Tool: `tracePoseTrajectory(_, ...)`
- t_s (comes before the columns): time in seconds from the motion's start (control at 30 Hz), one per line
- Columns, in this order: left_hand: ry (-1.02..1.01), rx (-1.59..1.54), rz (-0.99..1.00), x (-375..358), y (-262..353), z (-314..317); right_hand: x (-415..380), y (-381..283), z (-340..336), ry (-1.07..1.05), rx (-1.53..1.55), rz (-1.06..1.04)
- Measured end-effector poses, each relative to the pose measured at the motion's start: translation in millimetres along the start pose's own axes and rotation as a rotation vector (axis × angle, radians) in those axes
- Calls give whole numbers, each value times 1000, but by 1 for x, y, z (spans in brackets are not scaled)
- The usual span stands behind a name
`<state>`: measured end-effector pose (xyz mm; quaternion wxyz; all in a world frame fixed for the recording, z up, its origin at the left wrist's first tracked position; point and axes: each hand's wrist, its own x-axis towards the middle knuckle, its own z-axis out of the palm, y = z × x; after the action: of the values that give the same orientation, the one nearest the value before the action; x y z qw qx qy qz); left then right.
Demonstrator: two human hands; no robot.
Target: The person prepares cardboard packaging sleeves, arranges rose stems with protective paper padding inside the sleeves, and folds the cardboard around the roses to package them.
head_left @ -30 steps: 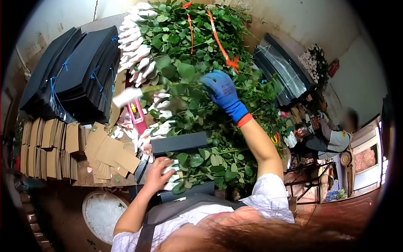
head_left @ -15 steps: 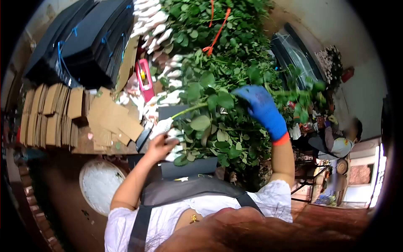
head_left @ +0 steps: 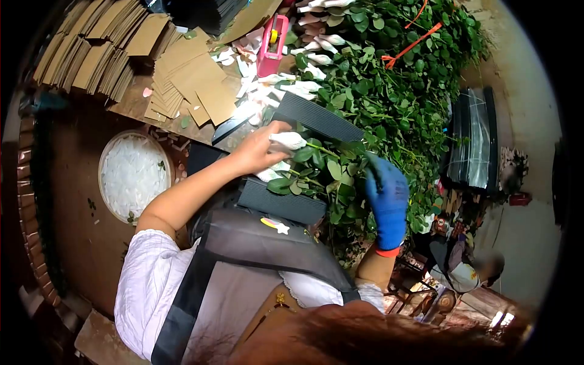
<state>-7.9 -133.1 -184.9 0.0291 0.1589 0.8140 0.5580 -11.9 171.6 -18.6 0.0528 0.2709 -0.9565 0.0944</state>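
Note:
My bare left hand (head_left: pixel 263 148) is closed around the white netted head of a rose (head_left: pixel 288 141), whose green stem runs right among leaves. The blue-gloved right hand (head_left: pixel 384 182) is beside the leafy stems to the right; its fingertips are partly hidden by foliage, so its grip is unclear. A dark ridged board (head_left: pixel 319 115) lies above the rose and another ridged board (head_left: pixel 281 201) below it, with netted roses between them.
Leafy roses (head_left: pixel 395 91) are piled behind. A pink tape dispenser (head_left: pixel 272 47), loose cardboard pieces (head_left: pixel 196 76) and cardboard stacks (head_left: pixel 100 52) lie at the upper left. A round tub (head_left: pixel 135 176) of white material stands lower left. Another person (head_left: pixel 456 271) is at the right.
The view has turned and shifted. My left hand with the netted rose now sits between the ridged boards, and the gloved right hand is lower beside the stems.

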Motion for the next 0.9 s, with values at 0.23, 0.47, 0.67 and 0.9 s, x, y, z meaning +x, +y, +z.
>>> tracePoseTrajectory(0.23, 44, 82, -31, -4, 16, -1, 54, -47, 109, -344, -57, 148)
tracePoseTrajectory(0.47, 213, 155, -8, 5, 16, 1, 52, -43, 131, -276, -45, 241)
tracePoseTrajectory(0.67, 215, -60, -138, -1, 23, -15, 51, -42, 133, -251, -34, 257)
tracePoseTrajectory(0.9, 312, -149, -224, -20, -3, -45, 51, -33, 125, -360, 152, 248)
